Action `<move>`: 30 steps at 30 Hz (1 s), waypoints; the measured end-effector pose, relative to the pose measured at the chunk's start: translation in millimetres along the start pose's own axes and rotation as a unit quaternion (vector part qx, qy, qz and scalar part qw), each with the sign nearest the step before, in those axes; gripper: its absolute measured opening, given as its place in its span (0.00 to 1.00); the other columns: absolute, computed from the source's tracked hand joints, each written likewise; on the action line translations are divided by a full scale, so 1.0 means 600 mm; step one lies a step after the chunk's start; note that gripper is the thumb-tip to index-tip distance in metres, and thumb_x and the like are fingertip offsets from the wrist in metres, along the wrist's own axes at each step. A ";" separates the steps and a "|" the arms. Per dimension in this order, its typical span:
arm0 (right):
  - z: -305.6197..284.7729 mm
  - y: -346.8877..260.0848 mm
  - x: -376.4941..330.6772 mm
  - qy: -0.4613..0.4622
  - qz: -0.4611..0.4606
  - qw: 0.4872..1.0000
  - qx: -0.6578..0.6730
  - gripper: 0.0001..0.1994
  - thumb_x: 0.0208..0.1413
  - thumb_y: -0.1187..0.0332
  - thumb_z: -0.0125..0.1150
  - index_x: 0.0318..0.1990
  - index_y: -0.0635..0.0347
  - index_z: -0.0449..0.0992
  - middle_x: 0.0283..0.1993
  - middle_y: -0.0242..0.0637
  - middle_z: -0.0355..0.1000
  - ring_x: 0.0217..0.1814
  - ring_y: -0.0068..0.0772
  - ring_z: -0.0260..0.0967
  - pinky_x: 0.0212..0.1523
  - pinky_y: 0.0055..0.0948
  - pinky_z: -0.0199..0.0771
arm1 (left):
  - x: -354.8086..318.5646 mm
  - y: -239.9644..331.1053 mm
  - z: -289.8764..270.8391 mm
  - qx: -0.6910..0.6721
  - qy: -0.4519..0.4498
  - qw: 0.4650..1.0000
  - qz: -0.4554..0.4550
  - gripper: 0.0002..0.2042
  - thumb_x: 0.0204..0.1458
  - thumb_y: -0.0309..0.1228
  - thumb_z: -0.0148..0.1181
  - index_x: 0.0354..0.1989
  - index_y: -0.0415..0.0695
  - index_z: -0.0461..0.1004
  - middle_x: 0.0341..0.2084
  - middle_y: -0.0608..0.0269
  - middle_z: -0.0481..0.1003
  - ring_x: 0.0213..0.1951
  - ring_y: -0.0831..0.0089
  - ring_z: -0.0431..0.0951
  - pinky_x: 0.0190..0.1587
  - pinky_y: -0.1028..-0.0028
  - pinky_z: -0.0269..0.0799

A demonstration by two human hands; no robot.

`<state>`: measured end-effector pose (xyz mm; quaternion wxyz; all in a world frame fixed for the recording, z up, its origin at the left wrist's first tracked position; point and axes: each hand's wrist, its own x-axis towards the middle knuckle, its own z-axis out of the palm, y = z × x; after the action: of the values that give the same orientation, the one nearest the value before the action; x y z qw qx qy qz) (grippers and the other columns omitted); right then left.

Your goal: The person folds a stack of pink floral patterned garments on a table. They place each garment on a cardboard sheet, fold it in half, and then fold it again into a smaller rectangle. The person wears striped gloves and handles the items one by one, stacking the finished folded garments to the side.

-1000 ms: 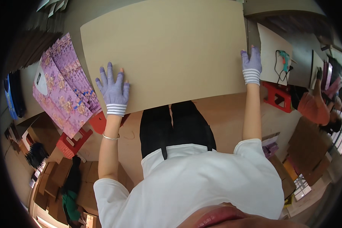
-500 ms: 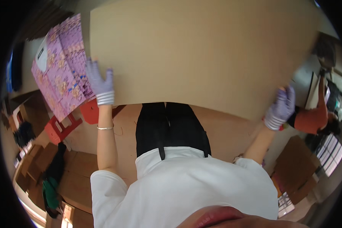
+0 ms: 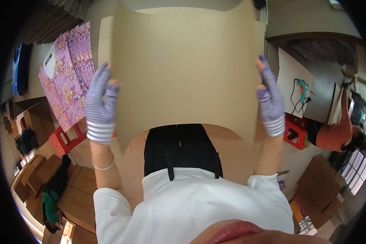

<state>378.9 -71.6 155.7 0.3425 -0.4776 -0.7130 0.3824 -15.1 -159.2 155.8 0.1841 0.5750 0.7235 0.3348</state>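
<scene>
At about ten o'clock from me lies a fanned stack of flat pink-purple floral packages (image 3: 69,77), rectangular and overlapping, the front one bearing a white label (image 3: 49,65) with a dark patch near its top. Brown cardboard boxes (image 3: 36,168) sit on the floor at eight o'clock, some flattened, and more brown cartons (image 3: 319,191) stand at four o'clock. The big tan cardboard sheet (image 3: 183,69) that I grip by both side edges fills twelve o'clock, plain and unprinted.
</scene>
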 end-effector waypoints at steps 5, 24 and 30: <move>0.212 -0.004 0.005 -0.045 -0.071 0.939 -0.335 0.28 0.60 0.57 0.53 0.66 0.58 0.64 0.76 0.43 0.50 0.77 0.51 0.46 0.74 0.54 0.36 | -0.019 0.080 0.163 0.223 -0.060 0.967 0.108 0.28 0.53 0.43 0.60 0.62 0.46 0.69 0.70 0.43 0.53 0.71 0.38 0.48 0.69 0.44 0.44; 0.251 0.075 0.022 -0.040 -0.028 0.861 -0.506 0.32 0.65 0.46 0.47 0.68 0.59 0.60 0.72 0.44 0.55 0.74 0.45 0.53 0.69 0.37 0.57 | -0.010 0.015 0.269 0.415 -0.157 0.896 0.003 0.31 0.56 0.43 0.54 0.68 0.46 0.61 0.72 0.45 0.48 0.71 0.38 0.45 0.67 0.36 0.39; 0.135 0.063 -0.019 0.056 0.094 0.986 0.129 0.33 0.65 0.48 0.47 0.68 0.65 0.60 0.70 0.45 0.60 0.73 0.43 0.54 0.71 0.38 0.53 | -0.025 -0.065 0.168 -0.024 -0.026 0.998 0.050 0.31 0.57 0.42 0.59 0.65 0.40 0.63 0.70 0.46 0.53 0.70 0.43 0.50 0.68 0.46 0.47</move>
<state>329.3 -90.7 82.9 0.4031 -0.5148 -0.5891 0.4747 27.3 -150.7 55.7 0.1996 0.6142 0.6809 0.3453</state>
